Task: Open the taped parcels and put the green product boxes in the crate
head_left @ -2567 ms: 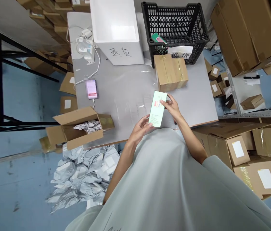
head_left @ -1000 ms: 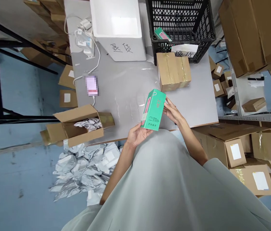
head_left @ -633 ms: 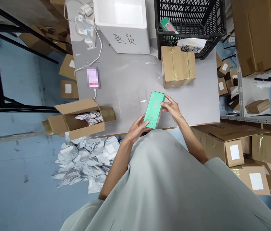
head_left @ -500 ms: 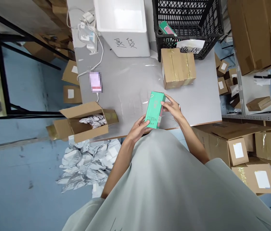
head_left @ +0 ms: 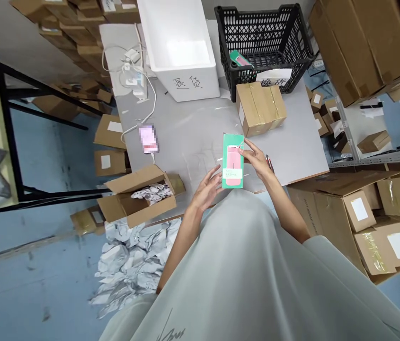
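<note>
A green product box (head_left: 233, 160) with a pink window on its face is held above the near edge of the grey table (head_left: 192, 132). My right hand (head_left: 258, 158) grips its right side with thumb and fingers. My left hand (head_left: 208, 187) is just left of the box's lower end, fingers spread, and I cannot tell whether it touches the box. A taped brown carton (head_left: 261, 107) sits on the table just beyond the box.
A black crate (head_left: 262, 40) holding another green box (head_left: 240, 59) and a white foam bin (head_left: 182, 47) stand at the table's far side. A phone (head_left: 148, 139) lies on a cable at left. An open carton of grey bags (head_left: 139, 196) overhangs the table's near-left edge. Cartons crowd the floor at right.
The box has been turned so its pink-window face is up. My left hand has let go of its lower end and opened. The right hand still holds it.
</note>
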Demonstrator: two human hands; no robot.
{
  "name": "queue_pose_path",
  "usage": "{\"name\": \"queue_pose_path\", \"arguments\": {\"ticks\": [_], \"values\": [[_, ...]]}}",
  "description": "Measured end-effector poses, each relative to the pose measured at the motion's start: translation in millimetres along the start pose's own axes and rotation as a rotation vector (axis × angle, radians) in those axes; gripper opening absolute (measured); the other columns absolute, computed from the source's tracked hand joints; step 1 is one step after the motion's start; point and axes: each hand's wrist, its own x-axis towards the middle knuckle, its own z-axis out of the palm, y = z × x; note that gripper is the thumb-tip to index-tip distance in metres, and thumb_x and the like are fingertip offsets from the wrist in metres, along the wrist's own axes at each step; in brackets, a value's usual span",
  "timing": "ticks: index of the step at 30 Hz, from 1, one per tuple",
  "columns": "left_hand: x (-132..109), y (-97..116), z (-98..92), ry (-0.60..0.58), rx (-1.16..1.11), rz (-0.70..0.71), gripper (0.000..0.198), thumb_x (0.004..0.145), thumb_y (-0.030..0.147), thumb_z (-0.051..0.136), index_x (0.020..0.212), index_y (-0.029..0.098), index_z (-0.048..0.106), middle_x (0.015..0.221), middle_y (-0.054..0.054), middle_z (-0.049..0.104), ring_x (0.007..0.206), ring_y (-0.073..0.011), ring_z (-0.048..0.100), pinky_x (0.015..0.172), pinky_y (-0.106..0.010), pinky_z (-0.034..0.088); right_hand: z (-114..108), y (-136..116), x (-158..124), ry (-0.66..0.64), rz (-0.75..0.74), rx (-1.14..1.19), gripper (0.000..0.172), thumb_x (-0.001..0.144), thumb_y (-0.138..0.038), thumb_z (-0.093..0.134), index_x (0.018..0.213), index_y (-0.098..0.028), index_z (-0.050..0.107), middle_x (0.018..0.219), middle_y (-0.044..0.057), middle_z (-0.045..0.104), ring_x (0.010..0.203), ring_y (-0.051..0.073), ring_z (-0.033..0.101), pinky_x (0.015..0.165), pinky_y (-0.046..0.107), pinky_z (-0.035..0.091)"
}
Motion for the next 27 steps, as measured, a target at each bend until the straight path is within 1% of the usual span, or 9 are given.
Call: {"name": "queue_pose_path", "arguments": {"ticks": [2,5,10,14,17,19,23,25,27], "values": [[0.8,6.4,-6.3,0.029,0.097,0.035,0.078,0.081,0.043,0.102,0.150,0.029,0.071,0.144,-0.012,0.079,0.131,-0.0325,0.076,0.114,-0.048,0.061,5.6,4.7,3.5,0.036,-0.010,-0.043,0.107,0.079,-0.070,0.094,0.170,-0.027,0.057,0.111,0.005,0.088,0.109,0.026,0.079,0.098,0.039,0.067],[1.6,11.7,-14.1,0.057,0.145,0.028,0.077,0.075,0.040,0.106,0.145,0.028,0.073,0.142,-0.012,0.080,0.130,-0.0341,0.076,0.115,-0.051,0.061,13.7,9.0,5.9,0.044,-0.021,-0.080,0.110,0.078,-0.071,0.095,0.171,-0.026,0.056,0.111,0.005,0.087,0.105,0.025,0.079,0.096,0.038,0.067],[-0.5,10.5,-28.6,-0.001,-0.039,-0.035,0.071,0.077,0.033,0.103,0.141,0.026,0.073,0.134,-0.012,0.083,0.128,-0.0357,0.079,0.120,-0.061,0.058,19.7,1.8,3.7,-0.006,0.001,-0.062,0.106,0.084,-0.071,0.091,0.172,-0.029,0.052,0.118,0.006,0.085,0.117,0.027,0.078,0.099,0.038,0.067],[-4.6,3.0,-35.9,-0.093,-0.224,-0.126,0.064,0.087,0.050,0.092,0.142,0.022,0.073,0.143,-0.016,0.080,0.145,-0.0415,0.070,0.127,-0.067,0.051,19.9,-8.6,1.1,-0.137,0.062,0.051,0.102,0.086,-0.071,0.087,0.174,-0.034,0.049,0.128,0.005,0.084,0.122,0.026,0.078,0.107,0.041,0.065],[-4.8,-1.7,-37.1,-0.113,-0.250,-0.178,0.063,0.086,0.052,0.093,0.139,0.022,0.076,0.144,-0.015,0.080,0.144,-0.0411,0.070,0.126,-0.066,0.053,20.2,-9.5,3.1,-0.187,0.081,0.072,0.096,0.085,-0.068,0.089,0.170,-0.037,0.054,0.129,0.003,0.085,0.120,0.027,0.078,0.105,0.042,0.065],[-2.4,-2.6,-37.5,-0.085,-0.200,-0.156,0.063,0.084,0.045,0.096,0.139,0.024,0.075,0.143,-0.012,0.080,0.138,-0.0376,0.074,0.123,-0.063,0.056,20.0,-5.5,7.1,-0.141,0.076,0.050,0.093,0.084,-0.066,0.091,0.165,-0.035,0.059,0.124,0.003,0.086,0.117,0.026,0.079,0.103,0.040,0.066],[4.2,-1.9,-38.5,0.056,-0.010,-0.062,0.068,0.081,0.039,0.102,0.141,0.026,0.074,0.133,-0.010,0.084,0.127,-0.0314,0.079,0.117,-0.053,0.061,19.1,7.8,17.5,-0.034,0.096,-0.071,0.095,0.076,-0.061,0.098,0.157,-0.026,0.064,0.111,0.006,0.086,0.106,0.025,0.079,0.095,0.038,0.069],[5.6,-2.1,-38.6,0.086,0.045,-0.055,0.070,0.079,0.040,0.103,0.141,0.026,0.073,0.130,-0.011,0.084,0.124,-0.0314,0.080,0.116,-0.052,0.062,19.1,12.5,21.2,-0.022,0.091,-0.131,0.096,0.073,-0.062,0.100,0.154,-0.024,0.065,0.112,0.007,0.085,0.107,0.026,0.078,0.090,0.038,0.071],[5.1,-3.1,-38.9,0.089,0.043,-0.062,0.069,0.078,0.039,0.104,0.139,0.026,0.073,0.128,-0.011,0.085,0.123,-0.0318,0.080,0.115,-0.052,0.062,18.9,14.1,23.3,-0.035,0.058,-0.179,0.095,0.073,-0.066,0.099,0.152,-0.025,0.065,0.120,0.009,0.084,0.113,0.028,0.077,0.089,0.038,0.071]]}}
